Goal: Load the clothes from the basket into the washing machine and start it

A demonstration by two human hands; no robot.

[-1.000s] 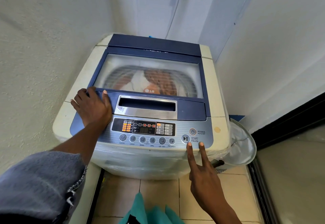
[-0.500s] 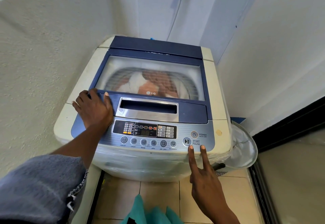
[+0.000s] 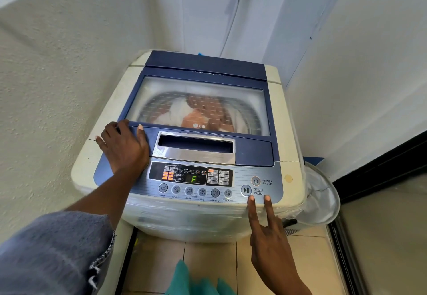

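Clothes [image 3: 196,114] are seen through the clear window of the lid [image 3: 251,153], white and peach pieces heaped in the drum, so loading is judged done, with the lid down on the washing machine [image 3: 285,121]. Left hand [image 3: 124,146] is laid flat on the lid's front left corner, fingers straight and spread, nothing gripped. The palm is probably placed there to hold the lid seated and to steady the body while the panel is worked. Right hand [image 3: 270,243] is held up from below with index and middle fingers [image 3: 251,202] stretched out and parted, the rest folded back, nothing held. Both tips are rested on the front lip of the control panel [image 3: 143,187], just beneath the START/PAUSE button [image 3: 246,190], the index nearest it but not on it. A green F is lit on the display [image 3: 193,179], with orange lamps beside it, so power is taken to be on; whether the cycle has been started cannot be told. Only a short reach up with the index is called for. Care is needed: the power button [image 3: 255,181] sits just above and to the right, and a slip there would likely shut everything off. The basket cannot be made out; something teal [image 3: 184,281] is glimpsed at the bottom edge.
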